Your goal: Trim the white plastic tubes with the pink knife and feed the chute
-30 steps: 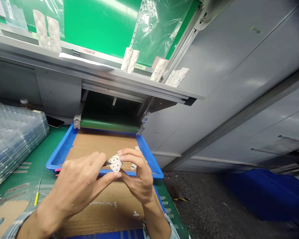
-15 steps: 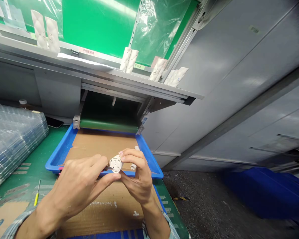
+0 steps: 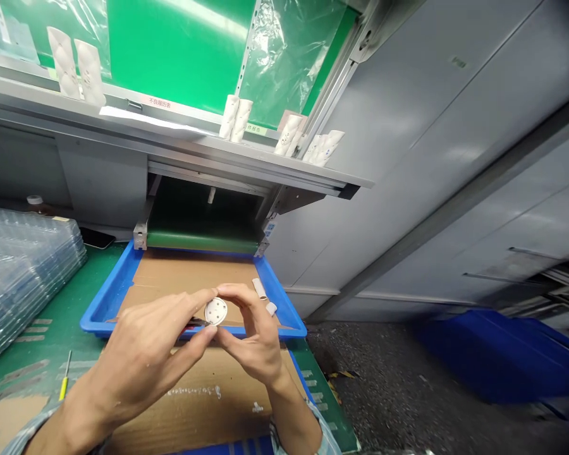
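Observation:
Both my hands meet over the front rim of a blue tray (image 3: 99, 302) lined with cardboard. Between their fingertips is a small round white plastic part (image 3: 215, 311), its flat holed face turned toward me. My left hand (image 3: 146, 360) pinches it from the left with thumb and forefinger; a thin dark tool shows under those fingers. My right hand (image 3: 251, 335) curls round it from the right and top. Two small white tube pieces (image 3: 264, 297) lie in the tray just right of my hands.
A green conveyor belt (image 3: 201, 241) ends at the tray's far edge under a grey shelf holding white moulded parts (image 3: 234, 118). Stacked clear blister trays (image 3: 23, 253) stand at left. A yellow-handled screwdriver (image 3: 64, 383) lies on the green mat. Blue bins (image 3: 497, 354) sit on the floor, right.
The white part has been turned so its flat face points at me. My hands shifted slightly left and down in view as the camera moved; both keep hold of it.

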Demonstrator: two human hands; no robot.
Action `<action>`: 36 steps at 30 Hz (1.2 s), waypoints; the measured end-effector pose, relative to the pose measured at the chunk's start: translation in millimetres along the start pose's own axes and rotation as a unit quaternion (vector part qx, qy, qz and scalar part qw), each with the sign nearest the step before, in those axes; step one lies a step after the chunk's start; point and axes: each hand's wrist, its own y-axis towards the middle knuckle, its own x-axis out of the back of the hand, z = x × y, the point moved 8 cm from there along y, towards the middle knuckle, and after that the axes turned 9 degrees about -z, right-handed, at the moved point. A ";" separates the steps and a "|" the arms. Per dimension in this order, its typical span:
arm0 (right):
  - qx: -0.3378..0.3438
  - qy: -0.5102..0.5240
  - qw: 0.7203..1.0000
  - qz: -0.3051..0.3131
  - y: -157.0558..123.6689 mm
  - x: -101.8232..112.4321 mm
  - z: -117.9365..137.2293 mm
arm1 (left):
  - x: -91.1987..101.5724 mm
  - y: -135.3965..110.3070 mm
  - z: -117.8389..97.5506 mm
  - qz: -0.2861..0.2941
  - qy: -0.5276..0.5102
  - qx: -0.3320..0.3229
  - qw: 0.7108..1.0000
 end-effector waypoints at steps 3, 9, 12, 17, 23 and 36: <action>0.028 -0.027 0.999 -0.031 2.2 5.7 5.2 | 6.9 3.9 1.3 -0.006 0.056 -0.006 0.998; 0.077 -0.070 0.993 -0.052 4.0 6.9 17.7 | 8.6 1.4 -2.5 -0.007 0.126 -0.033 0.991; 0.080 -0.071 0.993 -0.057 3.8 7.7 18.4 | 6.4 -0.8 -4.5 -0.001 0.103 -0.019 0.995; 0.082 -0.077 0.992 -0.057 3.5 8.4 18.4 | 6.8 -1.5 -8.7 -0.004 0.063 -0.016 0.998; 0.089 -0.087 0.991 -0.052 4.7 7.5 20.7 | 6.5 -0.9 -6.5 0.002 0.057 -0.015 0.998; 0.106 -0.105 0.988 -0.049 4.0 7.0 21.8 | 6.5 -4.8 1.5 0.010 0.036 0.021 0.999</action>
